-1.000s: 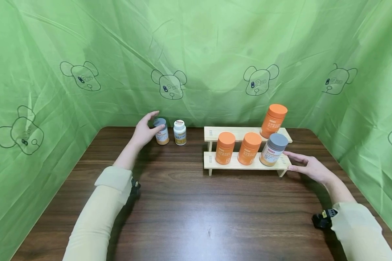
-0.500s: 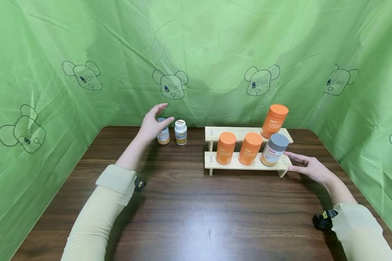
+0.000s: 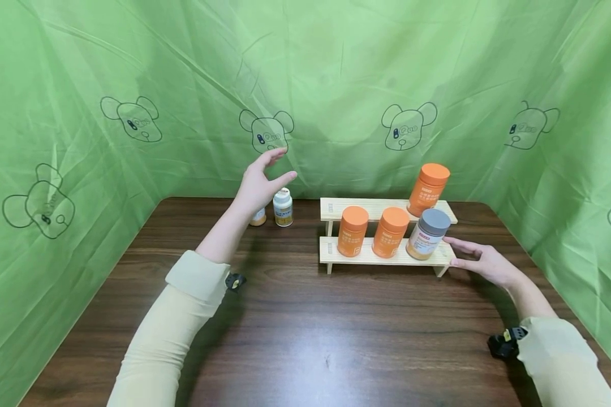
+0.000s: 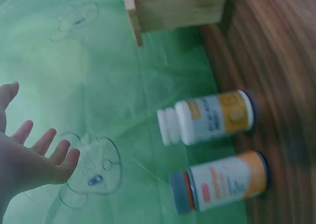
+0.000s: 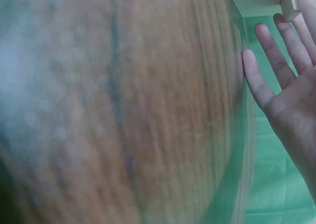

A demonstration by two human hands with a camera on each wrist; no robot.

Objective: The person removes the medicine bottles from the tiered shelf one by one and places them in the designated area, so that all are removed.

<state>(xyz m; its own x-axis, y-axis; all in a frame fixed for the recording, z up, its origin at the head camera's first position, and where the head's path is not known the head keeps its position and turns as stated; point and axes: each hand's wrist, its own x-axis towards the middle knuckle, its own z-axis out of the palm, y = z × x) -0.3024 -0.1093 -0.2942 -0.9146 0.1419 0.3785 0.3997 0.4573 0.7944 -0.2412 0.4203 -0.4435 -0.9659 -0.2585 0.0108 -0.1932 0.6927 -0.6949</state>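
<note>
My left hand (image 3: 257,186) is raised with parted, bent fingers and holds nothing. It hangs over a grey-lidded jar (image 3: 258,218), mostly hidden behind it in the head view, and just left of a small white bottle (image 3: 283,210). Both the bottle (image 4: 210,116) and the jar (image 4: 227,181) show whole in the left wrist view, apart from the hand (image 4: 37,160). At the right end of a two-tier wooden rack (image 3: 330,249), my right hand (image 3: 489,264) touches the lower step with its fingertips; its fingers look extended in the right wrist view.
On the lower step stand two orange jars (image 3: 353,232) (image 3: 390,233) and another grey-lidded jar (image 3: 427,234). One more orange jar (image 3: 429,189) is at the right of the upper step. Green cloth (image 3: 336,85) encloses the dark wooden table (image 3: 285,316) at the back and sides.
My left hand has left the grey-lidded jar on the table, moving up and to the right with nothing in it. My right hand stays at the rack's end.
</note>
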